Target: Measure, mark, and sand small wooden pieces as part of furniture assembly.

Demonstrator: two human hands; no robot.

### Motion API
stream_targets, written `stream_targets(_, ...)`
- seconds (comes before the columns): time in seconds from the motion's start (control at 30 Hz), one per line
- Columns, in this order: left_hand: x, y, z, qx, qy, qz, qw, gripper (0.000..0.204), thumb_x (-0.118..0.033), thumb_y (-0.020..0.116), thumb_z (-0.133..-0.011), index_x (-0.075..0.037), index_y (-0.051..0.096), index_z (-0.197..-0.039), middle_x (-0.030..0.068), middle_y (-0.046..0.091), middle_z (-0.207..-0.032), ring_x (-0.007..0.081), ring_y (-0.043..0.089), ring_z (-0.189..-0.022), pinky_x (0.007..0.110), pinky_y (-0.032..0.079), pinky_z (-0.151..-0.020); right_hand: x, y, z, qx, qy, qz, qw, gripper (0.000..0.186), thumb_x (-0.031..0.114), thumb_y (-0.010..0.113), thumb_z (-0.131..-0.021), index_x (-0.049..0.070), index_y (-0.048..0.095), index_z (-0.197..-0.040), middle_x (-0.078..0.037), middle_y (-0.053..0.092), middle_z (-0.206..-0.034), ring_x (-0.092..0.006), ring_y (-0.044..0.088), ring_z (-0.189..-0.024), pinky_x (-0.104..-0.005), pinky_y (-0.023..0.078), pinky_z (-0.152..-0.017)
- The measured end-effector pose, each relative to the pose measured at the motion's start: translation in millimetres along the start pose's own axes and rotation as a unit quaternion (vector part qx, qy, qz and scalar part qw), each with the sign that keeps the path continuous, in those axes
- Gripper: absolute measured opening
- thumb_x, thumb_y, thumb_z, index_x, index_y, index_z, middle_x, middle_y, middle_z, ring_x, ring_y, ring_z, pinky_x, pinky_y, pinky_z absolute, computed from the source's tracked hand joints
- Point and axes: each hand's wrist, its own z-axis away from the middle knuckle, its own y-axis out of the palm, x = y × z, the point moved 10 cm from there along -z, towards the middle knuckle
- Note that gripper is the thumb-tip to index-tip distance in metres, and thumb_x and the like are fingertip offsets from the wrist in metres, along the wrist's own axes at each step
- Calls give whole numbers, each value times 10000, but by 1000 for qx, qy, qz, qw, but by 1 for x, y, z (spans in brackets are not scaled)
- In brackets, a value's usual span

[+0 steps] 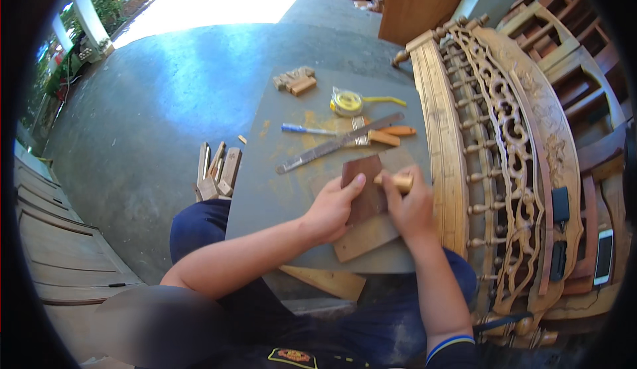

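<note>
My left hand [332,208] grips the left edge of a reddish-brown rectangular sheet [366,193], possibly sandpaper, with the thumb on top. At the sheet's right side, my right hand [413,211] is closed around a small, pale, rounded piece of wood [402,182], whose narrow end points toward the sheet. Under both hands a flat wooden board [367,239] lies on the grey tabletop [259,226]. My right fingers hide part of the wooden piece, and whether it touches the sheet I cannot tell.
Beyond my hands lie a long metal strip [322,153], a brush [360,130], a blue-handled tool [298,129] and a yellow tape measure [346,102]. Carved wood blocks [295,80] sit farther back. Wood offcuts [215,170] are left, a carved wooden bench [491,137] right.
</note>
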Motion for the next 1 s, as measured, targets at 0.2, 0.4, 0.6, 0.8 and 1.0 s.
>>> stream_targets(0.2, -6, -5, -2, 18, 27, -30, 999, 358, -298, 513, -1101, -42, 534, -1350, 87, 650, -1243, 208, 646, -1177, 405, 546, -1017, 51, 26, 24, 94, -152, -85, 980, 305, 232, 777, -930, 42, 539, -905, -179, 651, -701, -392, 686, -665, -449, 516, -563)
stream_targets(0.4, -6, -2, -2, 8, 9, -5, 1000, 371, -293, 482, -1114, -19, 528, -1360, 108, 627, -1266, 215, 645, -1148, 413, 552, -991, 24, 13, -1, 48, -74, -14, 996, 304, 224, 788, -920, 58, 542, -858, -150, 629, -658, -314, 666, -579, -413, 489, -534)
stream_targets(0.6, -7, 4, 1, 3, -1, -1, 1000, 360, -285, 475, -1115, -25, 527, -1359, 95, 626, -1272, 212, 643, -1145, 420, 560, -983, 14, 9, -3, 23, -81, 50, 995, 381, 328, 771, -924, 80, 500, -821, -154, 608, -612, -406, 643, -565, -482, 483, -502)
stream_targets(0.8, -4, -14, 0, -27, 18, -19, 999, 328, -269, 474, -1116, -25, 550, -1322, 97, 634, -1252, 207, 644, -1129, 424, 554, -985, 45, 21, 31, 45, -166, 27, 985, 373, 332, 765, -930, 72, 512, -838, -175, 620, -639, -415, 648, -574, -485, 483, -498)
stream_targets(1.0, -7, -11, -1, -29, 31, -24, 999, 336, -269, 476, -1115, -16, 549, -1325, 105, 643, -1245, 219, 648, -1124, 424, 551, -989, 15, 14, 5, 19, -42, 46, 998, 354, 288, 784, -915, 65, 515, -859, -175, 633, -656, -402, 668, -605, -474, 503, -522)
